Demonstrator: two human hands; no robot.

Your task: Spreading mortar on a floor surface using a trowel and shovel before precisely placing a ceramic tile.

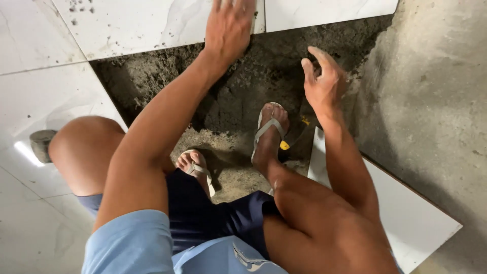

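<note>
Indoor room mid-renovation, floor being tiled; glossy white marbled floor tiles (45,96) already laid on the left and top, specks of mortar on one; open patch of grey sand-cement bed (238,101) between them, loose and uneven; bare rough concrete (436,101) on the right, unfinished; a loose white tile (406,213) lies at the edge of the bed; person squats in flip-flops on the mortar.

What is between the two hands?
In the head view, only rough grey mortar shows between the left hand, resting on a white tile's edge, and the raised right hand. Nothing else lies there.
</note>
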